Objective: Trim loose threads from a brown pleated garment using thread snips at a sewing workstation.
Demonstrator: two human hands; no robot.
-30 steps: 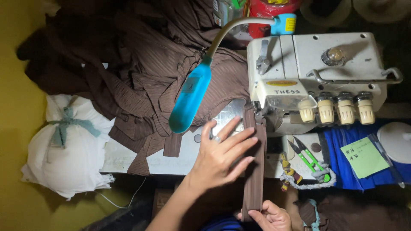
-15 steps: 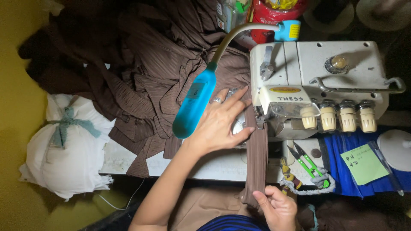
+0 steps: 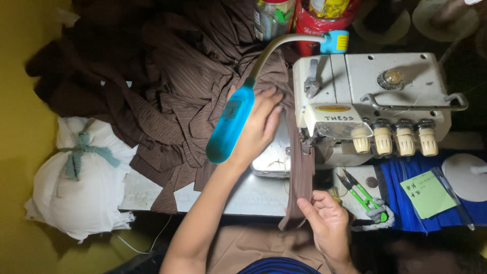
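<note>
Right, scanning from the far left I see a white tied bundle sitting against the yellow wall, off the tabletop edge, so that side has little spare room. Next comes the heap of brown pleated fabric, piled loosely and spilling over the tabletop's near edge. A blue gooseneck lamp hangs across the work, angled, I judge, to light the feed area. My left hand lies flat with fingers spread on the fabric just left of the machine, gripping nothing, pressing the cloth down, I would say to keep it flat. A long brown fabric strip runs from under the presser area of the white overlock machine down past the tabletop edge, where my right hand pinches its lower end between thumb and fingers, closed on it (that probably keeps the strip taut and straight). Between the hands there is a bare patch of metal plate. Further right lie green-handled snips, then a green paper note on blue cloth, crowding that side.
</note>
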